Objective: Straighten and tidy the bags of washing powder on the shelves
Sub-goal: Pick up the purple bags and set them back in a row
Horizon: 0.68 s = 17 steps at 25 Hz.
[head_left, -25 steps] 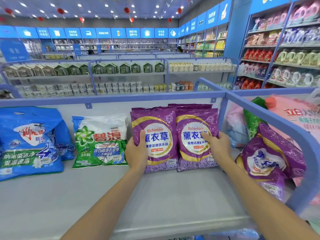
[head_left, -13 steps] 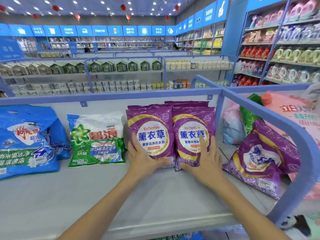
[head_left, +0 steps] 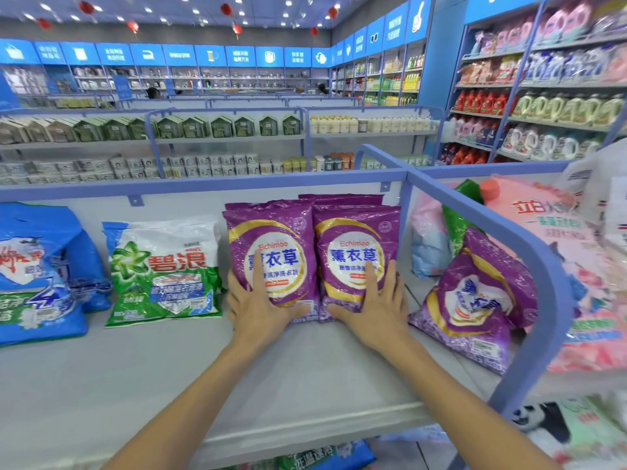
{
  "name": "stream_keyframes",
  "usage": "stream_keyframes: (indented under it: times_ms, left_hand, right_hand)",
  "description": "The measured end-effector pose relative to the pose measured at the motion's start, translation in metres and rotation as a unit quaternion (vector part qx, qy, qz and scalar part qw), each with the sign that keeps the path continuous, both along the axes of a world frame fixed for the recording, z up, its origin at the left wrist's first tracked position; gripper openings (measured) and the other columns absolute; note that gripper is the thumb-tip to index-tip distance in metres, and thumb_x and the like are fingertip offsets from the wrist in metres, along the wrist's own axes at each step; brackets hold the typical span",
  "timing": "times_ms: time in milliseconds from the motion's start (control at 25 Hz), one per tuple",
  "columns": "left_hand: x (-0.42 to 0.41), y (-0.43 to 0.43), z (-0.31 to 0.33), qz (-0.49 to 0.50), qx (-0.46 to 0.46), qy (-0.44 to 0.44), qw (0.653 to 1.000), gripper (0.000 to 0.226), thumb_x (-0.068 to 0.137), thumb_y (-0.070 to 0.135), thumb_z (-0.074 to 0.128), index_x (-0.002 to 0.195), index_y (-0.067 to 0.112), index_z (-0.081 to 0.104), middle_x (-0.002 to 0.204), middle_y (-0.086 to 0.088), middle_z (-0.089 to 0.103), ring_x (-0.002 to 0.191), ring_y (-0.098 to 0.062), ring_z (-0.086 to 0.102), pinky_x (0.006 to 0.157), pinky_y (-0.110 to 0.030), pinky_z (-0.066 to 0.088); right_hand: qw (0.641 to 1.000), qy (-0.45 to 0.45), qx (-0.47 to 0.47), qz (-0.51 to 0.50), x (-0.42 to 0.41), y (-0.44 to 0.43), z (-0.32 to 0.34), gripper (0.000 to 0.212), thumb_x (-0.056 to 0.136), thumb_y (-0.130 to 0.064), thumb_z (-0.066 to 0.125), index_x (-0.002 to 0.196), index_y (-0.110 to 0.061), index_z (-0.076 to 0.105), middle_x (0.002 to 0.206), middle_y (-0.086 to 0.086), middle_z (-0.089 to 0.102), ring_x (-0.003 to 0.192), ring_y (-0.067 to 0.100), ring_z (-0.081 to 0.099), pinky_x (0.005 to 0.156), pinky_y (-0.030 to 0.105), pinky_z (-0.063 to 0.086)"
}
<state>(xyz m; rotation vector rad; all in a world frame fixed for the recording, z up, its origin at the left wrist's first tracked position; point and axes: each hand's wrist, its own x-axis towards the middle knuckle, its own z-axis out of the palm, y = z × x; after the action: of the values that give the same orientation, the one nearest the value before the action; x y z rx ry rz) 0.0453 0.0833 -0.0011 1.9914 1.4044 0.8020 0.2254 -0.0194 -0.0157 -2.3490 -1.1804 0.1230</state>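
Head view: left purple bag and right purple bag stand touching at 12 o'clock on the shelf, leaning on the back panel. Left hand and right hand lie flat, fingers spread, one on each lower face, pinching nothing. Probably pressing both back to square the fronts; green bag sits at 9 o'clock.

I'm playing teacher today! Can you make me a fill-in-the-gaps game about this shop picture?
1. The left hand and right hand press on two Eichimoo bags coloured ____.
2. The green and white bag stands on their ____ side.
3. The round lanterns on the ceiling are ____.
Missing words: purple, left, red.
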Motion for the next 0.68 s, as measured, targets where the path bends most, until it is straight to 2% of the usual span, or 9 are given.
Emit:
stream_keyframes:
  times_ms: [80, 280, 360, 400, 520, 600, 680]
  left_hand:
    - [0.004, -0.01, -0.007, 0.009, 0.021, 0.023, 0.999, 0.13, 0.069, 0.064, 0.082, 0.158, 0.046, -0.011, 0.166, -0.014, -0.018, 0.153, -0.042, -0.003, 0.122, -0.056, 0.009]
    - [-0.003, -0.036, -0.017, -0.006, 0.079, 0.098, 0.992, 0.114, 0.083, 0.057, 0.074, 0.162, 0.031, -0.004, 0.165, -0.019, -0.019, 0.153, -0.041, -0.01, 0.122, -0.056, 0.005]
    - [-0.005, -0.049, -0.011, -0.023, 0.069, 0.126, 0.989, 0.106, 0.088, 0.05, 0.071, 0.163, 0.02, 0.003, 0.167, -0.02, -0.007, 0.154, -0.041, -0.004, 0.123, -0.055, 0.006]
    - [-0.007, -0.056, -0.007, -0.035, 0.055, 0.129, 0.99, 0.102, 0.088, 0.049, 0.07, 0.162, 0.015, 0.009, 0.167, -0.019, 0.005, 0.154, -0.041, 0.004, 0.123, -0.054, 0.01]
    - [-0.017, -0.076, 0.008, -0.072, 0.048, 0.11, 0.99, 0.089, 0.078, 0.063, 0.062, 0.148, 0.013, 0.041, 0.147, -0.013, 0.05, 0.139, -0.039, 0.042, 0.114, -0.053, 0.035]
    - [-0.025, -0.093, 0.01, -0.1, 0.081, 0.125, 0.984, 0.082, 0.081, 0.063, 0.059, 0.144, 0.011, 0.049, 0.14, -0.012, 0.058, 0.132, -0.035, 0.049, 0.11, -0.051, 0.04]
    - [-0.033, -0.124, 0.016, -0.125, 0.092, 0.135, 0.979, 0.073, 0.092, 0.053, 0.061, 0.147, 0.008, 0.046, 0.146, -0.014, 0.054, 0.136, -0.033, 0.046, 0.114, -0.045, 0.037]
  right_hand:
    - [1.0, 0.004, 0.0, 0.017, -0.002, -0.005, 0.002, 0.115, 0.08, -0.08, 0.057, 0.161, -0.031, -0.01, 0.166, 0.009, -0.024, 0.154, 0.036, -0.013, 0.123, 0.054, 0.008]
    - [0.996, -0.034, 0.002, 0.078, -0.006, -0.04, 0.0, 0.085, 0.098, -0.052, 0.053, 0.163, -0.026, 0.004, 0.17, 0.007, -0.013, 0.156, 0.032, -0.008, 0.124, 0.05, 0.01]
    - [0.994, -0.037, 0.001, 0.107, -0.01, -0.06, 0.003, 0.075, 0.101, -0.044, 0.051, 0.162, -0.021, 0.013, 0.171, 0.006, 0.002, 0.157, 0.028, 0.001, 0.125, 0.045, 0.011]
    - [0.991, -0.047, -0.003, 0.123, -0.012, -0.07, 0.007, 0.071, 0.102, -0.042, 0.051, 0.161, -0.018, 0.019, 0.17, 0.007, 0.012, 0.156, 0.026, 0.008, 0.125, 0.041, 0.012]
    - [0.988, -0.046, -0.021, 0.146, -0.025, -0.109, 0.019, 0.062, 0.103, -0.043, 0.049, 0.157, -0.016, 0.033, 0.166, 0.003, 0.027, 0.153, 0.02, 0.022, 0.123, 0.033, 0.017]
    - [0.989, -0.009, -0.01, 0.145, -0.032, -0.139, 0.024, 0.057, 0.103, -0.046, 0.049, 0.153, -0.022, 0.041, 0.163, -0.003, 0.033, 0.151, 0.016, 0.027, 0.12, 0.035, 0.024]
    - [0.989, 0.006, 0.031, 0.141, -0.036, -0.172, 0.025, 0.047, 0.102, -0.048, 0.051, 0.144, -0.027, 0.053, 0.153, -0.01, 0.048, 0.142, 0.011, 0.04, 0.115, 0.034, 0.034]
